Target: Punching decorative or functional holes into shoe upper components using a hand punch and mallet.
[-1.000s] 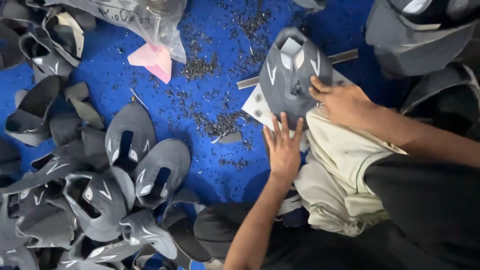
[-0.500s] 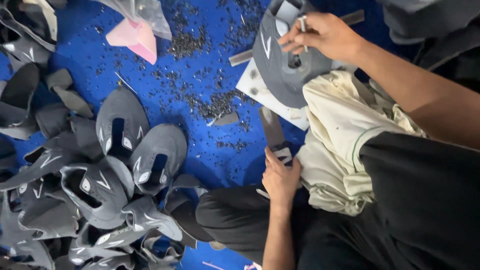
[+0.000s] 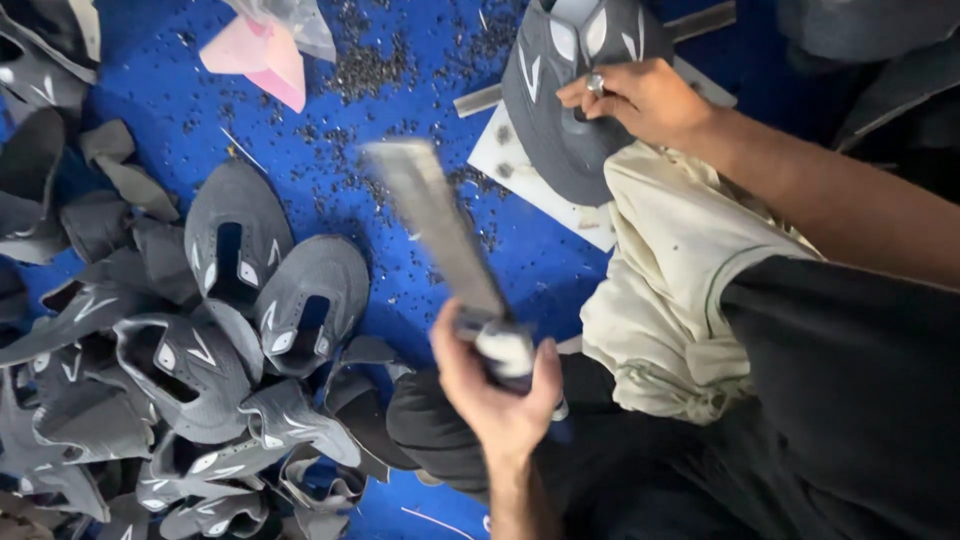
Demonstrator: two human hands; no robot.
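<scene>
Here, a worker's left hand [image 3: 500, 385] grips a flat metal bar [image 3: 435, 230] by its handle above blue sheeting [image 3: 420, 100].
The right hand [image 3: 640, 100] pinches a grey shoe upper [image 3: 560, 110] lying on a white board [image 3: 520, 175]; a heap of similar uppers [image 3: 200, 340] lies left of the board.

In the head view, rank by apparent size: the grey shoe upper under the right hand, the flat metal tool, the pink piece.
1. grey shoe upper
2. flat metal tool, though it is blurred and nearer the camera, so unsure
3. pink piece
</scene>
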